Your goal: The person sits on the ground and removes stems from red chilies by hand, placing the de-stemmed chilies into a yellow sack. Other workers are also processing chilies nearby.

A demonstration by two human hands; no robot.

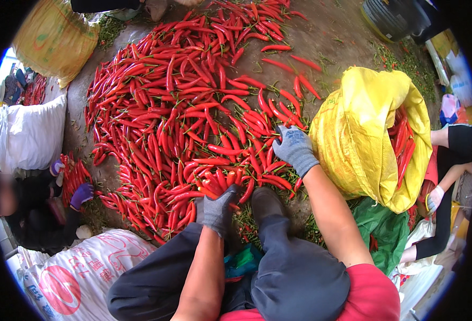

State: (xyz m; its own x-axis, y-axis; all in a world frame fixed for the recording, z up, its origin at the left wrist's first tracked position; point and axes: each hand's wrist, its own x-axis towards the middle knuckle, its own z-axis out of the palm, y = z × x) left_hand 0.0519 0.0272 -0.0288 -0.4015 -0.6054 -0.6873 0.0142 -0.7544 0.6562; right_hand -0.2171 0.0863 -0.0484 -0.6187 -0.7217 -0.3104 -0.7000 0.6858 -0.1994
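Observation:
A bunch of red chili peppers [216, 181] is gathered in my left hand [219, 208], which wears a grey knit glove. Their cut or stem ends point away from me, over the near edge of a large heap of red chili peppers [159, 116]. My right hand [295, 147], in a grey-blue coated glove, reaches down to the heap's right side. Its fingers are partly hidden under the palm, so any pepper in its grasp is not visible. Close to its right stands a yellow woven sack [344, 132], its mouth folded back and red peppers inside.
My shoe [267, 204] rests at the heap's near edge. A green sack [384, 228] lies right of my knee, a printed white sack [87, 277] to the left. Co-workers sit at both sides, one with a purple-gloved hand [82, 196]. A dark tub [394, 20] stands far right.

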